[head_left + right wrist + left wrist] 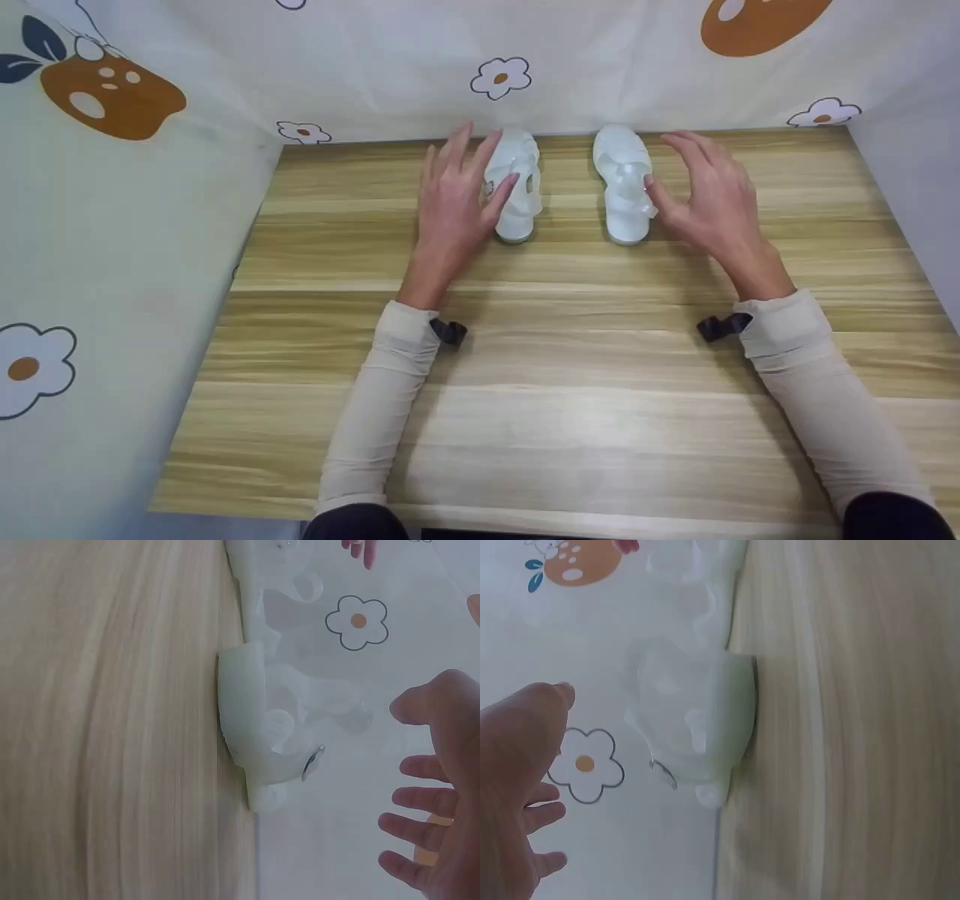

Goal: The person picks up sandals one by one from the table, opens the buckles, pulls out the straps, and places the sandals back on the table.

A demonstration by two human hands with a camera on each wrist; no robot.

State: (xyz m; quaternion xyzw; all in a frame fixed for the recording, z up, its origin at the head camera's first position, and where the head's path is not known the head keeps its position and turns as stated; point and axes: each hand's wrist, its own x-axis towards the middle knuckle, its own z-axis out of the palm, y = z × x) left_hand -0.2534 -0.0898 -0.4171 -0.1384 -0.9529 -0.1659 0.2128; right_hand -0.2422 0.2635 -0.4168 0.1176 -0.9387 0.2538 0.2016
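Note:
Two pale, translucent jelly sandals stand side by side at the far edge of the wooden table, toes toward the wall. Over the outer side of the left sandal (514, 225) is my left hand (454, 199), fingers spread and thumb overlapping the straps in the head view. My right hand (712, 191) hovers beside the right sandal (628, 221), its thumb near the strap and its fingers loosely bent. Both wrist views show a gap between hand and sandal. A small metal buckle (313, 763) shows on the right sandal's strap.
Behind the sandals rises a pale wall covering (390, 82) printed with flowers and orange fruit. The wood-grain table top (570, 360) stretches toward me. Black wrist mounts (448, 331) jut inward from both cream sleeves (382, 397).

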